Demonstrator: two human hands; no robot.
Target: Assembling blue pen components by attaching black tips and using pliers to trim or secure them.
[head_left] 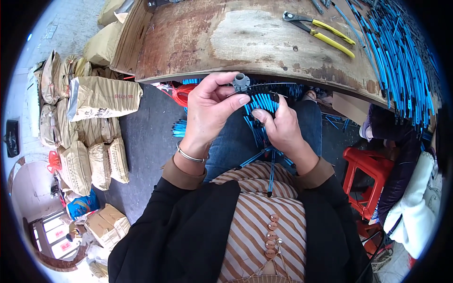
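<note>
Between the thumb and fingers of my left hand [206, 106] is a grey ring-shaped plastic hub [241, 83] with a round hole in its top. My right hand [286, 128] is closed at the edge of a cluster of thin blue rods [262, 103] with black ends, just right of the hub. A thin wire [273, 84] runs rightward from the hub, over the rods. More of the blue rods hang below, across my lap. How the rods join the hub is hidden by my fingers.
Yellow-handled cutting pliers [325, 35] lie on the worn wooden table [184, 37] ahead. A large pile of blue rods [401, 61] covers its right end. Stacked paper sacks [78, 165] stand at left. A red plastic stool [365, 177] is at right, beside another person's leg.
</note>
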